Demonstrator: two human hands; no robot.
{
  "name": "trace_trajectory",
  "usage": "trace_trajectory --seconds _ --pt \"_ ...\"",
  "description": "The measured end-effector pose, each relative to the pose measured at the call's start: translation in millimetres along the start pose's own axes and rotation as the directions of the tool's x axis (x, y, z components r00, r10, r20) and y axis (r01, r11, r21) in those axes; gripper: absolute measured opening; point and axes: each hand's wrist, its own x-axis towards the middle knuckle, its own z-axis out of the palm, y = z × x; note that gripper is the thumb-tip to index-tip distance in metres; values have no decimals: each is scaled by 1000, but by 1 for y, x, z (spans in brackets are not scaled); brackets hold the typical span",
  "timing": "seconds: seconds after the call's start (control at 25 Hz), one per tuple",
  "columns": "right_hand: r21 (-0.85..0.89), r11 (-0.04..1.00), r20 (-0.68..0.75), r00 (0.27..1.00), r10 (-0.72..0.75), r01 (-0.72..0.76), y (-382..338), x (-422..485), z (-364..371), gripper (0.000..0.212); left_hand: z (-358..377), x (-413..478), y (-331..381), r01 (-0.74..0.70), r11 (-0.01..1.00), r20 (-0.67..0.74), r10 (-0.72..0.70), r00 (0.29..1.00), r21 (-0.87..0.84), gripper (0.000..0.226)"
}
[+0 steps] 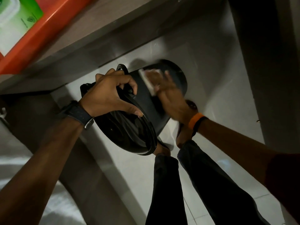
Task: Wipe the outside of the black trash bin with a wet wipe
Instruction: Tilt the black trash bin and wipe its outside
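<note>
The black trash bin [146,101] is tilted on the pale tiled floor, its lid end toward me and its base away. My left hand [112,93] grips the bin's rim and lid at the near end, a dark watch on the wrist. Pressed flat against the bin's side, my right hand [168,93] is blurred by motion, with an orange band on its wrist. Under its fingers lies a white wet wipe [150,78], partly hidden by the hand.
A grey counter edge [100,39] runs diagonally above the bin, with an orange tray [45,28] holding a green-and-white packet [19,20] on it. My dark trouser legs [186,184] and feet stand just below the bin. A dark wall panel [263,62] rises at right.
</note>
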Motion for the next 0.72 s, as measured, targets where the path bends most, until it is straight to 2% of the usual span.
trace_trajectory --seconds 0.04,0.08,0.12,0.16,0.2,0.24,0.28,0.32,0.36,0.4,0.48,0.56,0.6,0.64,0.68,0.72 --pt "39 980 34 980 -198 196 -14 -21 10 54 -1 1 -2 12 1000 6 -12 1000 -22 63" --pt "60 955 77 953 -294 290 -18 -39 17 53 -1 1 -4 19 999 25 -18 1000 -43 65" --pt "32 946 94 942 -323 321 -7 -46 19 52 0 -1 -5 26 998 52 -23 998 -57 65" --pt "-17 961 64 960 -273 275 10 -41 13 52 4 -3 -4 29 997 81 -23 996 -65 63" --pt "-55 991 14 993 -117 118 32 -30 6 53 8 -3 -4 25 998 101 -18 995 -66 59" --pt "-42 994 -41 994 100 -102 54 -15 -4 53 12 -1 -5 18 998 104 -12 995 -63 56" --pt "-21 954 -46 954 297 -298 76 -1 -15 53 13 3 -5 15 997 99 -7 995 -71 57" --pt "-24 909 -19 909 416 -416 92 8 -21 55 14 7 -5 12 996 94 -4 996 -92 60" --pt "-53 894 23 894 447 -445 95 10 -21 60 13 12 -6 9 993 94 2 996 -119 62" --pt "-33 917 45 916 398 -397 88 3 -17 65 12 16 -8 5 989 91 8 996 -147 62" --pt "54 990 59 990 130 -133 55 -29 0 59 9 17 -13 12 979 72 3 997 -203 58" --pt "31 987 90 983 -157 155 37 -64 18 52 6 18 -20 24 968 37 -15 999 -250 52" --pt "11 980 91 975 -200 200 41 -64 21 52 4 18 -25 26 962 12 -24 1000 -271 51" --pt "10 995 60 993 -104 103 48 -55 15 52 3 19 -29 18 957 -12 -22 1000 -290 52" --pt "24 993 15 993 118 -118 61 -39 7 51 3 20 -33 2 950 -32 -12 999 -312 52" --pt "64 932 -13 933 359 -358 75 -21 -7 50 3 20 -36 -12 945 -52 -6 999 -328 52"
